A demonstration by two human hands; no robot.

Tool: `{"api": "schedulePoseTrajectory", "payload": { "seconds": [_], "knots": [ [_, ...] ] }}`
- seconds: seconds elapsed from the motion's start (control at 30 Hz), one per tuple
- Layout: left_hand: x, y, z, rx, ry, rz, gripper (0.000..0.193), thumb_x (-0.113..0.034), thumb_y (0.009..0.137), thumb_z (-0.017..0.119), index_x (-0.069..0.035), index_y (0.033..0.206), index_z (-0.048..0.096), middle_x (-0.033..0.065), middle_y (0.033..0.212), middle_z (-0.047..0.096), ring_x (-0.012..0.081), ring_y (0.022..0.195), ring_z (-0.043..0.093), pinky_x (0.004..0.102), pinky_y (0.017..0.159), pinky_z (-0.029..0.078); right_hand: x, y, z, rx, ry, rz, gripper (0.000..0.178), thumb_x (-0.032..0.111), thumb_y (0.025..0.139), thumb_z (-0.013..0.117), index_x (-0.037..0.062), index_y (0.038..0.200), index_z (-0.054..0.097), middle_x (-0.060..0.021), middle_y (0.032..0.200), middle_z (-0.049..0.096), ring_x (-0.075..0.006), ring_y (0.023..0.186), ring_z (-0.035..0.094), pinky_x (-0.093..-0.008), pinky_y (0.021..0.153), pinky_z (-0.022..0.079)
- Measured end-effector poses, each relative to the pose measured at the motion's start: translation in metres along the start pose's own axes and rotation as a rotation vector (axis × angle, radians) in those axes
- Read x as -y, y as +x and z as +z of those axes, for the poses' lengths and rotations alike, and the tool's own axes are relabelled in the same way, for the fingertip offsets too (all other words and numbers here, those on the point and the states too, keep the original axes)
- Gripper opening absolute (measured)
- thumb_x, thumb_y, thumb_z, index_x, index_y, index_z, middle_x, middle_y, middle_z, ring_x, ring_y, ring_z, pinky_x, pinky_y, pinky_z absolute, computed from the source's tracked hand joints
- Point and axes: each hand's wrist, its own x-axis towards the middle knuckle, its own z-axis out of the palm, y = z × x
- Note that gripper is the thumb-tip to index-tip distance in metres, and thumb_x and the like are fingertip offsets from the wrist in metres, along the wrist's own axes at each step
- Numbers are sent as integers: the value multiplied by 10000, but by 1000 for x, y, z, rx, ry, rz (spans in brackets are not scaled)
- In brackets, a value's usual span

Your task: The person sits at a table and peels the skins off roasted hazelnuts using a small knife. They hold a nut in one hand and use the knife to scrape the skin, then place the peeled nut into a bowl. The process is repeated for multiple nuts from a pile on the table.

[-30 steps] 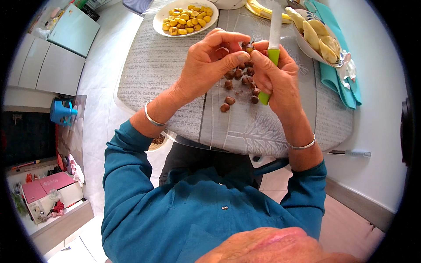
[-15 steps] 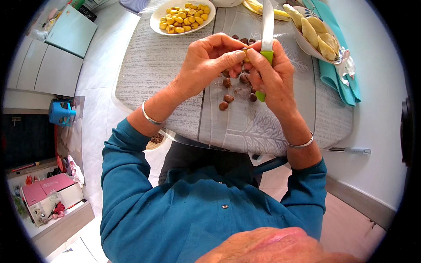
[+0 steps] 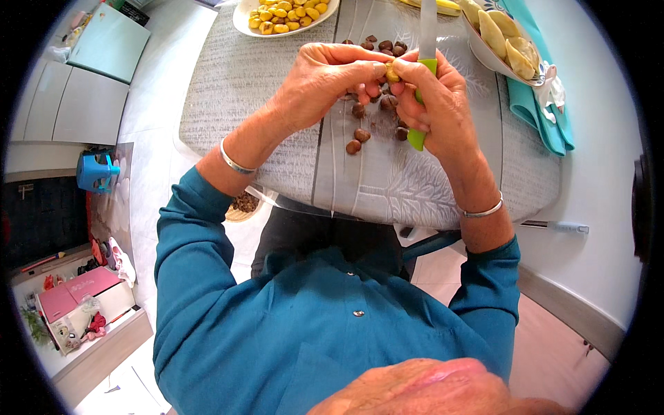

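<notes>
While pinching a yellow kernel (image 3: pixel 393 73) between the fingertips of the left hand (image 3: pixel 315 83) and the right hand (image 3: pixel 443 104), clasps a knife (image 3: pixel 427 47) too — in the right, by its green handle. Has the left grip closed on the kernel alone, the right on kernel and knife together. Holds the kernel above the desk (image 3: pixel 249 90), among scattered brown nuts (image 3: pixel 388 102) — some partly hidden by fingers. Faces a plate (image 3: pixel 241 25) of more yellow kernels (image 3: pixel 283 10) at upper left and, at upper right, a bowl (image 3: pixel 484 53) of pale folded food (image 3: pixel 491 33) beside a turquoise cloth (image 3: pixel 536 117).
</notes>
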Motion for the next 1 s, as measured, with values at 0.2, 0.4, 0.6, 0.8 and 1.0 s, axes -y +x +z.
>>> {"api": "schedulePoseTrajectory", "payload": {
  "seconds": [0.2,0.4,0.6,0.8,1.0],
  "knots": [
    [1,1,-1,35,-36,6,254,-135,946,622,0,1153,681,59,900,678,83,727,604,214,657,517,2,2,-5,-3,56,79,133,154,956,601,35,997,555,-38,729,606,-17,418,405,-178,347,295],
    [-6,0,3,-7,19,26,302,-144,933,628,13,1192,624,55,951,664,52,740,570,187,637,474,1,7,-4,73,288,160,134,149,959,585,41,1035,559,-53,764,613,-16,419,376,-165,363,296],
    [-6,-2,4,-16,116,119,256,-143,931,619,12,1135,615,55,951,653,40,727,546,180,625,449,-1,8,-5,139,376,185,140,159,983,541,51,1069,558,-60,794,620,-5,424,355,-157,372,295],
    [-8,-2,4,-42,10,63,221,-181,938,630,-5,1072,619,30,847,636,36,647,532,167,542,425,1,8,-1,147,158,117,179,226,996,556,55,1050,569,-35,747,604,-4,439,383,-151,382,308],
    [-9,-4,3,-79,147,151,219,-208,943,643,-11,1035,618,28,807,626,40,640,550,166,533,440,-5,9,-4,97,-143,-57,222,248,936,671,47,1011,611,5,695,583,-10,479,455,-156,391,330]
  ]
}}
